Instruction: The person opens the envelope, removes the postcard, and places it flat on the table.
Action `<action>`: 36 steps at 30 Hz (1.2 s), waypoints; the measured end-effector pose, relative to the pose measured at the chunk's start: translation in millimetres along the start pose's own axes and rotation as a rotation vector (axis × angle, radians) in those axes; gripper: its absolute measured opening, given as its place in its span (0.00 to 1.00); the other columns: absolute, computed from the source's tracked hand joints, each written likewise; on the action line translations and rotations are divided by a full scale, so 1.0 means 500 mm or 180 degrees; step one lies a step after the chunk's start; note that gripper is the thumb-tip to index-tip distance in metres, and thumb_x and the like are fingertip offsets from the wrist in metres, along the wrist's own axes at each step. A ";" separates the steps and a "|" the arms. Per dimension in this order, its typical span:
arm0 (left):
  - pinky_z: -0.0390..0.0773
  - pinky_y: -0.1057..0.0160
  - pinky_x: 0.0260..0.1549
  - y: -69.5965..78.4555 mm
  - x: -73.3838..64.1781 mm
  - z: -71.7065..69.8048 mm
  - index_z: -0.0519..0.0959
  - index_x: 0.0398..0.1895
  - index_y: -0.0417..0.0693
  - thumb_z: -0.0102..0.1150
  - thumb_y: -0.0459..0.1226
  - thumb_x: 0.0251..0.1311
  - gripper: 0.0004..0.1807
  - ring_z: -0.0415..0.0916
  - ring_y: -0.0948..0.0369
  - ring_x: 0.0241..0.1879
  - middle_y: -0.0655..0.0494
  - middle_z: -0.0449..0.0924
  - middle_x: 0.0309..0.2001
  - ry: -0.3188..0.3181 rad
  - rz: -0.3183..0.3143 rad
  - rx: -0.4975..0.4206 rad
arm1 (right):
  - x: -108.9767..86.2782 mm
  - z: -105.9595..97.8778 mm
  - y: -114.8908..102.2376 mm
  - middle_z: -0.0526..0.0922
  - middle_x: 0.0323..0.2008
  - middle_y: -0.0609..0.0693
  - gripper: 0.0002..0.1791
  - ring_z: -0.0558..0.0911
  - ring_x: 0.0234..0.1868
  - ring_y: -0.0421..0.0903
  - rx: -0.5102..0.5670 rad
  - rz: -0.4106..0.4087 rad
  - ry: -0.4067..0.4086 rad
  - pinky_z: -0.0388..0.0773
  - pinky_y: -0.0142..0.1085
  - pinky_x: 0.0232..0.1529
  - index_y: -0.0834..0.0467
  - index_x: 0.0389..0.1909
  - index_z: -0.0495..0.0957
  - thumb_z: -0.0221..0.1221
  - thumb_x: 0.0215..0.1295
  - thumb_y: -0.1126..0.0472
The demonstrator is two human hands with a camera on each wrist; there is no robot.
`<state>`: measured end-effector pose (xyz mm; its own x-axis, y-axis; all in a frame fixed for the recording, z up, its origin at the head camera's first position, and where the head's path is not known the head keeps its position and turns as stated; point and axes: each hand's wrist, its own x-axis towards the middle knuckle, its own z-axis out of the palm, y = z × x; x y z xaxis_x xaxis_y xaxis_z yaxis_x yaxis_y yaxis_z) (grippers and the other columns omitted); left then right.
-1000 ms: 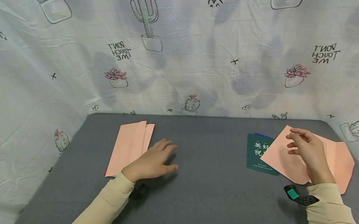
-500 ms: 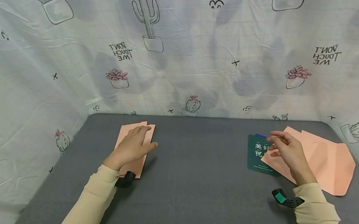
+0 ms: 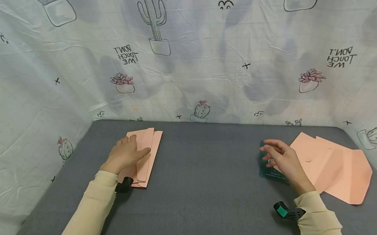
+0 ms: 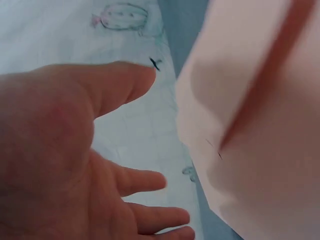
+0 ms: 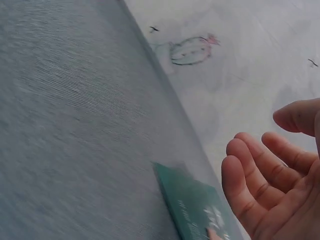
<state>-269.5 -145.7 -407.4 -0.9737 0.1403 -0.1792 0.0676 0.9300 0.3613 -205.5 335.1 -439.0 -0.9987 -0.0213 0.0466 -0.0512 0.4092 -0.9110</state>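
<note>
At the left of the grey table lies a small pile of pink paper envelopes [image 3: 154, 151]. My left hand [image 3: 124, 156] is over the pile's left side, fingers spread and holding nothing; in the left wrist view the envelope [image 4: 270, 170] shows beside the thumb, and I cannot tell whether the fingertips touch it. On the right, my right hand [image 3: 286, 164] hovers above a dark green card [image 3: 270, 173] with white lettering, its fingers loosely bent and nothing in them. Behind that hand, opened pink envelopes [image 3: 341, 170] overlap the card. The hand hides much of the card.
A grey cloth-covered table [image 3: 204, 202] spreads between the two piles. White fabric [image 3: 200, 45] printed with cactuses hangs behind and along the sides. A black band [image 3: 288, 212] with a green patch sits on the right wrist.
My left hand has moved left, from beside the pink pile to over it. My right hand has moved left from the pink envelopes to above the green card.
</note>
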 end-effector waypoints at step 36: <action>0.57 0.26 0.66 -0.021 0.008 0.014 0.25 0.79 0.33 0.57 0.67 0.59 0.70 0.44 0.25 0.74 0.17 0.44 0.74 -0.0391 -0.0527 0.0067 | 0.003 0.098 0.019 0.81 0.52 0.63 0.29 0.84 0.39 0.41 0.0515 0.0133 -0.0537 0.85 0.37 0.42 0.64 0.70 0.66 0.51 0.79 0.49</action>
<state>-272.6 -152.4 -418.2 -0.9382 0.0241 -0.3453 -0.0855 0.9505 0.2986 -207.6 294.1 -467.7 -0.9851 -0.1651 -0.0492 0.0044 0.2617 -0.9651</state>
